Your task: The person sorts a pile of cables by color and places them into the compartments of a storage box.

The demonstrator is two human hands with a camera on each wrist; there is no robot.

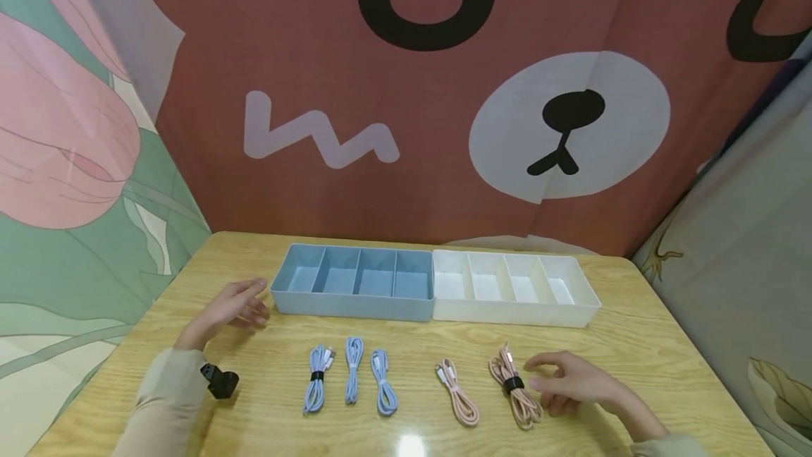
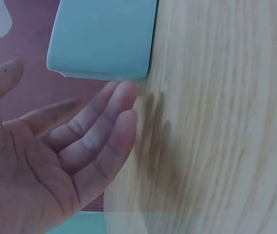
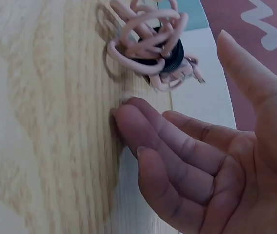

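Across the lower half of the head view, a wooden table (image 1: 672,358) bears a blue divided tray (image 1: 355,305) at center and a white one (image 1: 514,312) to its right. A left hand (image 1: 240,303), center left, its fingers loosely bent and thumb apart, hovers just beside the blue tray; a right hand (image 1: 571,379), lower right, fingers gently curved and thumb wide, nears a strapped pink cable (image 1: 523,400). A smaller pink cable (image 1: 454,388) and three blue cables (image 1: 352,372) lie at lower center.

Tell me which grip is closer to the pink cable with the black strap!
Right. The right grip is just right of the pink cable with the black strap; the left grip is far to its left, beside the blue tray's left end.
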